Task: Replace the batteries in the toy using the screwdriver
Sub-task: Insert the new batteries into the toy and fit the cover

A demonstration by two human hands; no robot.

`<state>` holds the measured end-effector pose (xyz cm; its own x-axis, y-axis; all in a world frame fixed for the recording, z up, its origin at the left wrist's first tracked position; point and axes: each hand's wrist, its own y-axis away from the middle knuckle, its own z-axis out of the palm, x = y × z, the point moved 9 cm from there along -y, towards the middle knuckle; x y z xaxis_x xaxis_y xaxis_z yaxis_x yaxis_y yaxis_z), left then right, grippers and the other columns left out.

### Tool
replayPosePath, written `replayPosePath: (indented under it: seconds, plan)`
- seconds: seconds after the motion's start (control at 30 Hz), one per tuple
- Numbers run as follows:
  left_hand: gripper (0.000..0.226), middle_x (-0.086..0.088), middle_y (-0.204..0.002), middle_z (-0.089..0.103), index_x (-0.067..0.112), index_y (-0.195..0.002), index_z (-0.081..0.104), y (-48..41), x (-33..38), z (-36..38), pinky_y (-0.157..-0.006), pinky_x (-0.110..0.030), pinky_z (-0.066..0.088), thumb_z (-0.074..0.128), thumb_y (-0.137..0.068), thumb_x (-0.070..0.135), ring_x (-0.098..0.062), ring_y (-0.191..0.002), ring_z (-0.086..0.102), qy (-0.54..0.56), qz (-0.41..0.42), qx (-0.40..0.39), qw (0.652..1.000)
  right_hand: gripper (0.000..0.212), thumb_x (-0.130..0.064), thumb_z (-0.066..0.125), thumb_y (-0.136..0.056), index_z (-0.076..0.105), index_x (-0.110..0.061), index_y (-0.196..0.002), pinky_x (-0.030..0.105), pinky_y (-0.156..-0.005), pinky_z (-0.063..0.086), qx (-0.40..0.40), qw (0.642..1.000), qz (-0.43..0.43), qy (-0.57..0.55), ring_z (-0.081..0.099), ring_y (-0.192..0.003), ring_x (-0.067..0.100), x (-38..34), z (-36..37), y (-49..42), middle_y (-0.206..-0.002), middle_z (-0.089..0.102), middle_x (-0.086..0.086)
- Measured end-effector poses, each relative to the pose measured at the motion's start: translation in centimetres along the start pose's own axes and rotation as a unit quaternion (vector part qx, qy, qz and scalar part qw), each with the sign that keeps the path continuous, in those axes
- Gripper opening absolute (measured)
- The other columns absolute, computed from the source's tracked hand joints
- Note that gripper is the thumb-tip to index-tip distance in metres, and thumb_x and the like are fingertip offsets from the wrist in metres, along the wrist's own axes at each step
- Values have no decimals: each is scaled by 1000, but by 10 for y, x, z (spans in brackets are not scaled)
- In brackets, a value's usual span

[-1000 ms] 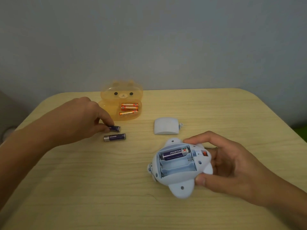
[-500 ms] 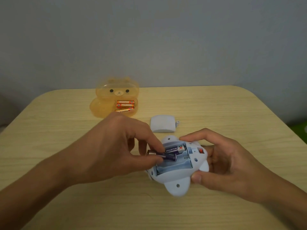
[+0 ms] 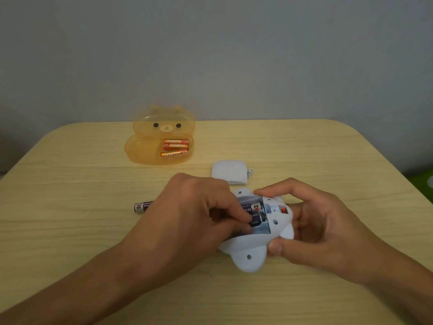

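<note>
Table point(image 3: 70, 231): light wood-grain top, rounded far corners, set against a grey wall. Orange translucent bear-shaped box point(image 3: 161, 139) lies on it towards the far edge, left of centre; orange batteries visible inside it. White cover point(image 3: 229, 171) lies flat, near-right of the box, apart from it. One purple battery point(image 3: 141, 207) lies on its side, nearer than the box, its right end hidden. White toy point(image 3: 248, 252) sits nearer than the cover; contact with the table cannot be confirmed.

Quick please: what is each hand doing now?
Left hand: pressing a purple battery into the toy.
Right hand: closed, holding the toy.
</note>
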<state>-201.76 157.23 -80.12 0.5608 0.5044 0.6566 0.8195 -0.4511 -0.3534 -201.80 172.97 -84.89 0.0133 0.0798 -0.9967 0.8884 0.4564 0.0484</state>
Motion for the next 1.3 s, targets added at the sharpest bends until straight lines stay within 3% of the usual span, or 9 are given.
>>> replayPosePath:
  seconds: [0.13,0.2,0.37,0.5,0.7,0.8,0.9,1.07,1.3]
  plan:
    - [10,16,-72,77,30,-79,87,-7,-10,-13,-59,-18,51,92,-77,21,-10,-64,67,17,-48,-27,998,52,4,83,-80,65,-19,-123,29,-64,58,-7,1000,1,-8,71,-70,21,0,4,0,-94,80,22]
    - [5,15,-72,77,35,-78,86,-11,-23,-33,-61,-22,52,87,-74,38,-12,-65,65,1,-79,-28,996,51,1,83,-77,66,-20,-121,27,-63,58,-10,1000,0,-11,70,-68,18,-2,5,0,-94,81,21]
    - [40,15,-79,71,51,-84,78,-5,-77,-91,-59,-23,43,68,-54,76,4,-76,60,-202,-179,-70,960,52,5,83,-79,67,-24,-120,29,-63,59,-9,1000,-3,5,71,-69,19,-2,4,1,-92,81,18]
    - [51,16,-86,70,63,-95,73,11,-103,-95,-65,-30,49,69,-49,84,8,-80,60,-225,-238,-143,934,51,1,82,-76,66,-22,-119,26,-60,58,-8,1000,-1,3,71,-69,20,-3,4,0,-92,81,20]
    - [61,26,-87,73,65,-91,72,13,-114,-97,-66,-35,56,47,-51,104,4,-80,62,-232,-207,-145,939,53,8,81,-82,65,-22,-123,33,-66,59,-12,1000,-5,12,71,-75,27,0,3,1,-98,80,24]
    - [27,28,-80,73,64,-90,72,7,-98,-98,-59,-32,51,76,-65,73,2,-70,61,-200,-185,-93,958,55,11,80,-83,63,-22,-125,36,-68,60,-11,1000,-5,19,73,-78,28,2,2,1,-99,80,23]
    - [18,17,-82,77,54,-92,77,0,-68,-91,-63,-35,56,80,-74,58,-4,-66,65,-122,-123,-54,983,56,9,80,-83,62,-21,-126,38,-69,60,-8,1000,-4,24,73,-79,29,2,1,0,-100,80,22]
    - [23,12,-98,80,45,-111,81,-6,-10,-51,-74,-19,58,79,-88,41,-13,-86,75,27,-15,-79,996,56,6,82,-83,63,-22,-127,46,-74,60,-1,1000,-5,25,75,-82,34,4,-1,-1,-101,80,22]
    - [30,17,-93,78,37,-114,80,-11,15,-20,-69,-18,53,83,-86,26,-9,-84,71,-13,53,-93,994,56,6,83,-83,62,-20,-127,58,-79,60,-13,1000,-11,20,75,-90,52,5,-1,0,-104,80,24]
